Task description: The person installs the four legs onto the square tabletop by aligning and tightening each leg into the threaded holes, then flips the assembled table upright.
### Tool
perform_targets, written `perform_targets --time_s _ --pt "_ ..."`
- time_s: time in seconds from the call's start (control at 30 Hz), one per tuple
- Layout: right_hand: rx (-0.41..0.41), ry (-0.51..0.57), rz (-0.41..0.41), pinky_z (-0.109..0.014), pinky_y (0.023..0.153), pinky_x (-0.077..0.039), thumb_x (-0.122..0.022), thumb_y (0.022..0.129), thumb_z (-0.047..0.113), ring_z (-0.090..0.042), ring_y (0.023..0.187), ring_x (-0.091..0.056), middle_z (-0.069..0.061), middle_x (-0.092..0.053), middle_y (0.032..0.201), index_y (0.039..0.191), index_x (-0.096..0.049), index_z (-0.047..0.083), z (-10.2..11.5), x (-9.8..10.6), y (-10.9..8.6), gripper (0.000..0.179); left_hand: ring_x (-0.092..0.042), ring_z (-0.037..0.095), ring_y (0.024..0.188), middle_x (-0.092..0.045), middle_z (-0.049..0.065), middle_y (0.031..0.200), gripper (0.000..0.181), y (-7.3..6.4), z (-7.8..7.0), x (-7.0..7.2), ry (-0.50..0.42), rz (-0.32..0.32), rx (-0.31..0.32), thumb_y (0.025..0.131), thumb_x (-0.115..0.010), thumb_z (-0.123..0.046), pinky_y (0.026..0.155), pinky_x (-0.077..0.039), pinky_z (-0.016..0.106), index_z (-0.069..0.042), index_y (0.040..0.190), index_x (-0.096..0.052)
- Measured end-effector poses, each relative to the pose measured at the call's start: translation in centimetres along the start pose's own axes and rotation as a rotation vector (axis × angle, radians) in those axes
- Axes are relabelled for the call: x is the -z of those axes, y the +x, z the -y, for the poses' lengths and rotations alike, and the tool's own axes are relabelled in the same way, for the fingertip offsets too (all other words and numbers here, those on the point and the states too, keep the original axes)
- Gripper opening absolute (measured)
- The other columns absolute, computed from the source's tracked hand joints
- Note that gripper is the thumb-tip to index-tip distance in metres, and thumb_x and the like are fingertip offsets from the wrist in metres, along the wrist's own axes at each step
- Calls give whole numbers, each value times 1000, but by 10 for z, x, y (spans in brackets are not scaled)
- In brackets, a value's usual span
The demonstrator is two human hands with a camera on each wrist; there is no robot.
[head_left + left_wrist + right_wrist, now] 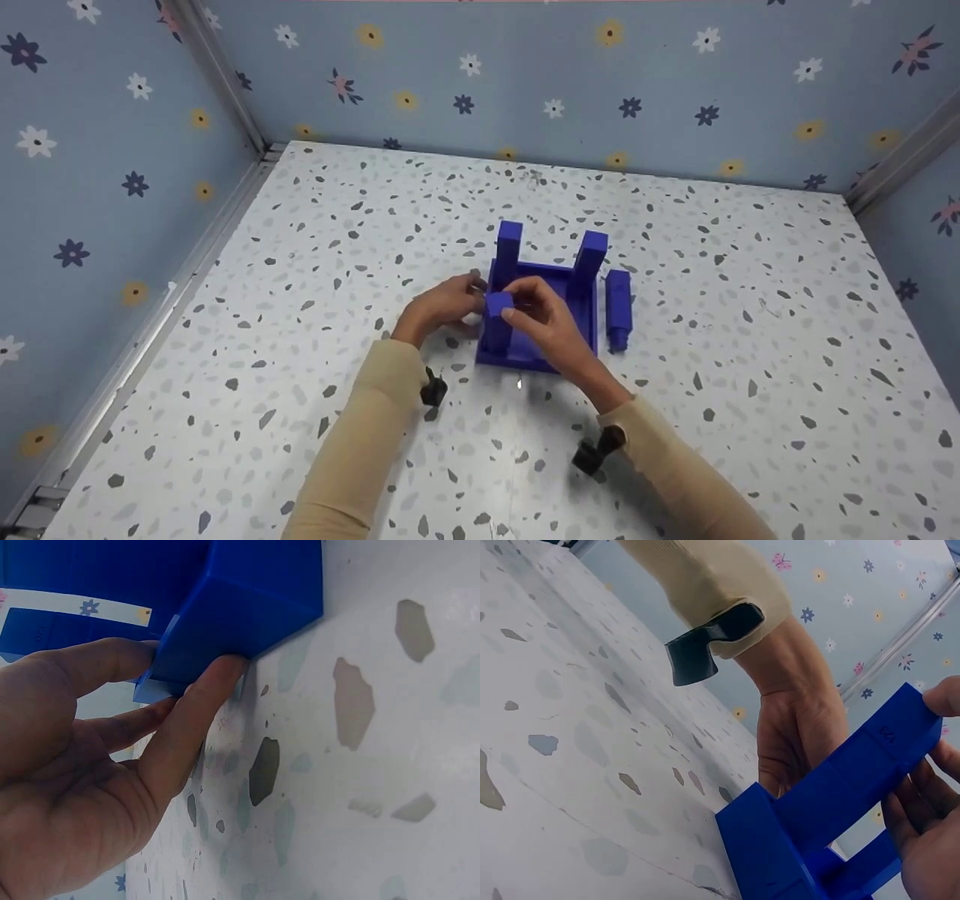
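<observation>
A small blue toy table sits upside down, its square top (536, 363) rimmed and resting on the speckled surface. At its near left corner, my right hand (553, 324) pinches the upper end of an upright square leg (499, 304) between thumb and fingers. My left hand (448, 303) holds the left edge of the top; in the left wrist view its thumb (214, 686) lies against the outer side, with fingers across from it. Two other legs, one far left (509, 244) and one far right (591, 255), stand upright. The right wrist view shows the pinched leg (847, 772) meeting the top.
Beside the table's right edge lies a loose blue leg (619, 304), its narrower peg end toward me. A flowered blue wall (510, 67) closes off the back, with further panels at left and right. Black camera mounts (589, 454) protrude from both sleeves.
</observation>
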State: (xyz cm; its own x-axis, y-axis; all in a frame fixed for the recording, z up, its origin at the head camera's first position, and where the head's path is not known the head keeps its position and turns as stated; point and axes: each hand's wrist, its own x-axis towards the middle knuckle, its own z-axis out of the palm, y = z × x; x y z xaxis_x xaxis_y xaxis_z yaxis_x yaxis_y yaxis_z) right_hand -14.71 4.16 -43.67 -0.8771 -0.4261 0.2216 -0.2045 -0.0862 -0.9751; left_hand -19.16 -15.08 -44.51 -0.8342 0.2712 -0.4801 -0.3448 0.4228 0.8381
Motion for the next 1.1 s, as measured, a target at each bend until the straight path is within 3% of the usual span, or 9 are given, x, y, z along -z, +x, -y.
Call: perform_targets --time_s 0.33,0.67,0.93,1.1 --pt "38 -98 -33 -33 90 -48 -65 89 15 -24 102 -56 -9 -56 108 111 -53 3 -1 -2 -2 28 -57 24 117 -55 11 130 62 -1 -2 0 21 -2 6 86 -65 -23 88 -56 35 -8 141 -40" --pt "25 -128 -83 -32 92 -49 -65 88 4 -24 100 -57 -10 -54 108 112 -51 -3 3 -9 -5 28 -58 25 115 -56 12 129 61 -1 -1 0 14 2 -3 87 -63 -20 88 -56 36 -6 141 -40" --pt "52 -213 -137 -41 89 -52 -66 86 1 -24 95 -58 -14 -56 102 108 -50 -8 30 -21 -12 29 -58 26 115 -56 12 128 59 1 0 0 13 -1 0 88 -61 -18 87 -56 36 -5 141 -40" --pt "98 -266 -180 -48 87 -52 -68 85 2 -25 91 -59 -15 -58 99 106 -51 -9 33 -26 -15 30 -58 27 117 -55 13 131 58 1 0 0 15 3 0 89 -60 -18 89 -55 36 -5 141 -39"
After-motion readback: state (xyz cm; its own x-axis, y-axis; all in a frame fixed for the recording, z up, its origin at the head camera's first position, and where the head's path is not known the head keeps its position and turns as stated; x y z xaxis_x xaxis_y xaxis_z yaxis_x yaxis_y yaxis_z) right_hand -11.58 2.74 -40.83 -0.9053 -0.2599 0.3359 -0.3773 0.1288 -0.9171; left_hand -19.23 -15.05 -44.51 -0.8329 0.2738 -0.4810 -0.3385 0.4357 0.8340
